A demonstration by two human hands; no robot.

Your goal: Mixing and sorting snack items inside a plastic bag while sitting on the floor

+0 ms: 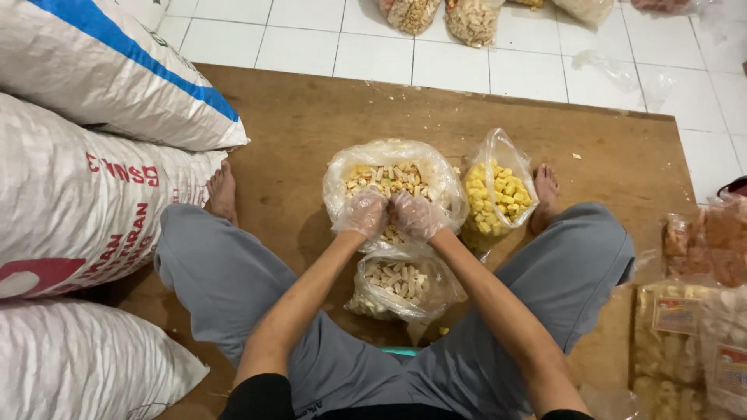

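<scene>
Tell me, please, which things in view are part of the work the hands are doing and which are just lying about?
In use:
- left hand and right hand, in thin plastic gloves, reaching into the large open bag of pale stick snacks
- smaller bag of the same snacks beneath

Lying about:
- bag of yellow snacks
- white sacks
- sealed packets
- bags on the tiled floor

Packaged snacks (704,342) at right are blurred, cropped.

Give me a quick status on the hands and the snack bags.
Left hand and right hand, both gloved, together at the big open bag of pale sticks. Smaller filled bag below them. Yellow bag beside, untouched. Nothing blocking.
</scene>
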